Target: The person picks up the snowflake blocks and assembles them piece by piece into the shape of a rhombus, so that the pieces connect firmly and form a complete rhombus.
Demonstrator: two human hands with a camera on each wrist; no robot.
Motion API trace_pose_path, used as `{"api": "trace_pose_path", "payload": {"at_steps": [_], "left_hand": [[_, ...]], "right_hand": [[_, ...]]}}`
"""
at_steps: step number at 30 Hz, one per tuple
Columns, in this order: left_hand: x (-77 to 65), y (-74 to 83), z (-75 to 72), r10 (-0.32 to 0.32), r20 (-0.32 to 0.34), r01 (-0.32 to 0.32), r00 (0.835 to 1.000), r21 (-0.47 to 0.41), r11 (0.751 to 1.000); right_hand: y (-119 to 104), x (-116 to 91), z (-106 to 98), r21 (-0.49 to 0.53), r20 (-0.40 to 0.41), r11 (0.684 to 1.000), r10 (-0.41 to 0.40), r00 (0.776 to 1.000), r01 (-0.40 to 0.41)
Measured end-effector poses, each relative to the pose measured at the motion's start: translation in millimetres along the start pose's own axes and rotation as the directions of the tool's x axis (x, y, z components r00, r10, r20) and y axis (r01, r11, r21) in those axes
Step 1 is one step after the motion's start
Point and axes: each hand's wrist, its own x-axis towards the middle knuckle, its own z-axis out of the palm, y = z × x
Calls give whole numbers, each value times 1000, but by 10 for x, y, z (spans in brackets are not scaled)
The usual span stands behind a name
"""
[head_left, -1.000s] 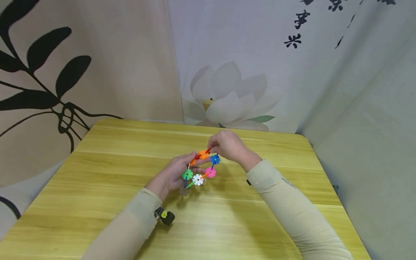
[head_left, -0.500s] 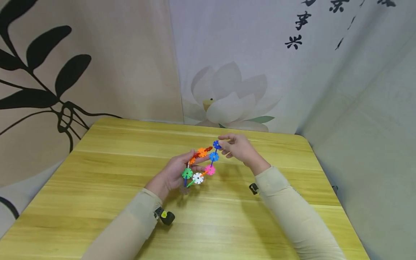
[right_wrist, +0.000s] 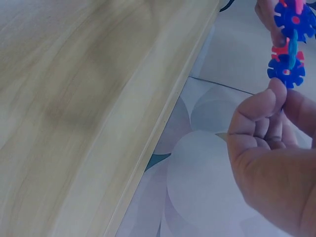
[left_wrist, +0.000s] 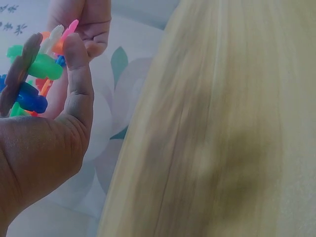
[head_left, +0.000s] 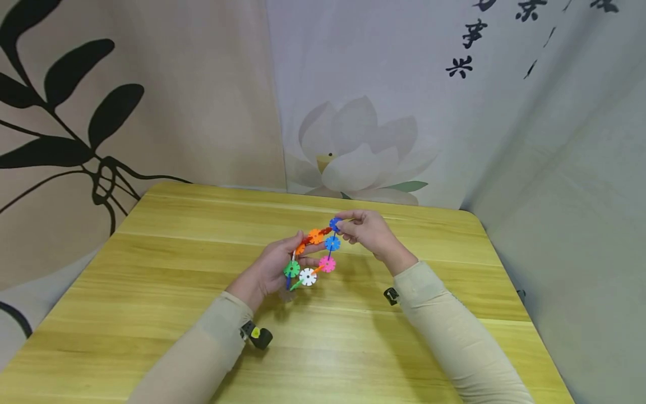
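Observation:
A loop of notched plastic snowflake discs hangs above the table between both hands. In the head view its white disc [head_left: 308, 276], pink disc [head_left: 327, 264], green disc [head_left: 291, 269] and light blue disc [head_left: 332, 243] are linked by discs seen edge-on. My left hand [head_left: 270, 264] grips the loop's left side, near an orange disc [head_left: 315, 236], with some fingers behind the loop. Thumb and index finger of my right hand [head_left: 372, 233] pinch the dark blue disc [head_left: 335, 224] at the top corner, beside a red disc. The right wrist view shows fingertips at the lower rim of a blue disc [right_wrist: 286, 71].
Below the hands is a wooden table [head_left: 202, 348], its far edge close to a printed curtain [head_left: 363, 146]. Another curtain [head_left: 580, 168] hangs along the right. A small black camera [head_left: 259, 336] is strapped at the left wrist.
My right hand has shifted right from over the loop's top, and the dark blue disc at its fingertips now shows. My left hand has hardly moved.

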Motion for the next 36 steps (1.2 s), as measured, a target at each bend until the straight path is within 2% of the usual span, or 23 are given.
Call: {"api": "trace_pose_path", "payload": {"at_steps": [11,21,30,33,36], "left_hand": [[9,1,14,-22,-9,22,1000,24,999],[36,5,98,-9,-24,11,1000,85,996],[44,-3,62,-4,-14,5,1000,67,998],[56,-6,59,-3,-35,5,999,58,998],[80,-13,46,-6,-74,7,997,13,1000]], "right_hand": [[-23,-25,21,-28,-6,1000,-11,1000,11],[-22,-15,11,-42,-33,999,-16,999,15],[-15,6,8,-52,5,998,-38,999,38],[22,-11,15,-49,-2,998,-45,999,45],[95,-44,44,-31,-4,999,-29,1000,29]]}}
